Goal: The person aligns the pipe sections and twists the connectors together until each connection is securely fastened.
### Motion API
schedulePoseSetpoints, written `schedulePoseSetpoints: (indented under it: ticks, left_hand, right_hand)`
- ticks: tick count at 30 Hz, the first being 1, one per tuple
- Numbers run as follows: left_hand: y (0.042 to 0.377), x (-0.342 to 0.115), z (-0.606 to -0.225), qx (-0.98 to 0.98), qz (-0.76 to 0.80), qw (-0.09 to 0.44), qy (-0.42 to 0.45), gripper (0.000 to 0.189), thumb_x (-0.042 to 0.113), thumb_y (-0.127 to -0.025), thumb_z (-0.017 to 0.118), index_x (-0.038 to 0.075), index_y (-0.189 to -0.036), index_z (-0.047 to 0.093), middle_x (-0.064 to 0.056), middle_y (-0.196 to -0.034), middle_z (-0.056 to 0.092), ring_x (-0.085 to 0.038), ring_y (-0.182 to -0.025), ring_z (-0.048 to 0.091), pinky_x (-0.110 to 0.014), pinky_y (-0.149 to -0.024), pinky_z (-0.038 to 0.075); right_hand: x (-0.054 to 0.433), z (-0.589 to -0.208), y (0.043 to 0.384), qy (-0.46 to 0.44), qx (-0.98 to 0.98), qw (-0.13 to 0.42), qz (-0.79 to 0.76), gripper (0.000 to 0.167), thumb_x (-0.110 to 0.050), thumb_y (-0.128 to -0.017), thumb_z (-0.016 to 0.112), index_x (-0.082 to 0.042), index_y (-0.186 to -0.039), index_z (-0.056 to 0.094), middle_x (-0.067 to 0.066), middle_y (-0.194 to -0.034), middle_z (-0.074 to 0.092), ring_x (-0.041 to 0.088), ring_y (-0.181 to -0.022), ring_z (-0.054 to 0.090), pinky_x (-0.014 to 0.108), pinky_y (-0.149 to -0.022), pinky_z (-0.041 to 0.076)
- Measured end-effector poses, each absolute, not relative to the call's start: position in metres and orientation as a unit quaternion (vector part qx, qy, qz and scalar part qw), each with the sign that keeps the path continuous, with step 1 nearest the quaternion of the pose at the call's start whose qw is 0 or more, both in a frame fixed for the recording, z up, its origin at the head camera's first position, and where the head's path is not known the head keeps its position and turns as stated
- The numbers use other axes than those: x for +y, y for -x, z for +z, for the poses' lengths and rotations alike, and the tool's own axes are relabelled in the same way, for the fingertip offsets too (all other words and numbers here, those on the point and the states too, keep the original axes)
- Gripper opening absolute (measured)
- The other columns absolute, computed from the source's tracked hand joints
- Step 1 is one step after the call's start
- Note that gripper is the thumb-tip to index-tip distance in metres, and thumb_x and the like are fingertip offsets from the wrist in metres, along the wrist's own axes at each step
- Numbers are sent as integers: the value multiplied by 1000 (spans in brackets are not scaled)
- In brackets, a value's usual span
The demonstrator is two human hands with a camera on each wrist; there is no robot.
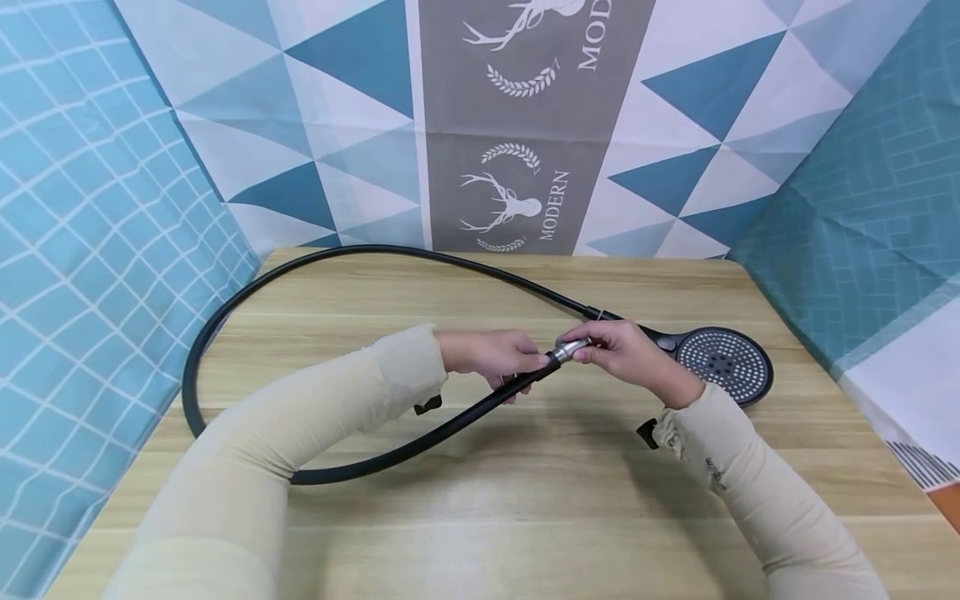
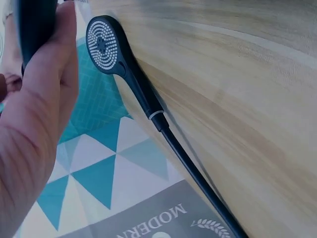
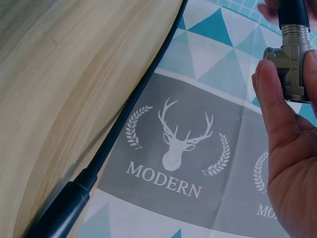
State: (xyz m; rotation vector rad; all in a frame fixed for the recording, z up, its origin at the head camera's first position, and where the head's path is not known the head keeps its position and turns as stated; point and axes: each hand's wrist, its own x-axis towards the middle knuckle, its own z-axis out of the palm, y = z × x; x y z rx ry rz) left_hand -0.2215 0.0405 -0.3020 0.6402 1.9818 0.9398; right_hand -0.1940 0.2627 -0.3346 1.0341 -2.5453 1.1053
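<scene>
A black shower hose [image 1: 405, 448] loops across the wooden table. Near its raised end, my left hand [image 1: 502, 354] grips it, thumb on top and fingers beneath. A silver metal fitting [image 1: 572, 348] sits at that end, and my right hand [image 1: 628, 354] pinches it between thumb and fingers. The right wrist view shows ridged thread on the fitting [image 3: 295, 64] just below the black hose end, with a short side outlet by the fingertips. At the hose's other end, a black handheld shower head [image 1: 723, 365] lies on the table, its grey spray face [image 2: 103, 45] showing.
The light wooden tabletop [image 1: 465, 533] spreads under both forearms. Behind it stands a patterned cloth backdrop [image 1: 360, 125] with triangles and a grey deer panel. Blue tile-patterned cloth [image 1: 90, 208] borders the left side, and teal patterned cloth [image 1: 862, 233] the right.
</scene>
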Motion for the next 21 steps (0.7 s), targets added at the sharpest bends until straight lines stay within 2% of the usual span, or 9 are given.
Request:
schedulePoseSetpoints:
  ticks: [5, 13, 21]
  left_hand:
    - [222, 39, -301, 780, 378, 439, -238, 24, 11, -105, 37, -5, -99, 54, -9, -77, 53, -20, -64, 56, -29, -62, 51]
    - [224, 40, -304, 788, 373, 427, -239, 21, 10, -104, 40, -5, -98, 54, -9, -77, 55, -19, -63, 57, -28, -61, 52]
    - [224, 40, -305, 792, 378, 418, -236, 23, 11, -103, 43, -8, -108, 54, -10, -78, 55, -18, -62, 57, -29, -63, 53]
  right_hand:
    - [262, -334, 195, -346, -858, 85, 369, 21, 13, -80, 68, 9, -100, 67, 20, -96, 69, 6, -72, 56, 24, -59, 48]
    - [260, -332, 195, -345, -860, 84, 365, 22, 13, -79, 69, 8, -100, 68, 19, -96, 69, 4, -73, 57, 24, -59, 50]
    - [260, -330, 195, -336, -866, 76, 362, 22, 12, -80, 68, 8, -102, 68, 19, -97, 69, 6, -75, 59, 24, -60, 50]
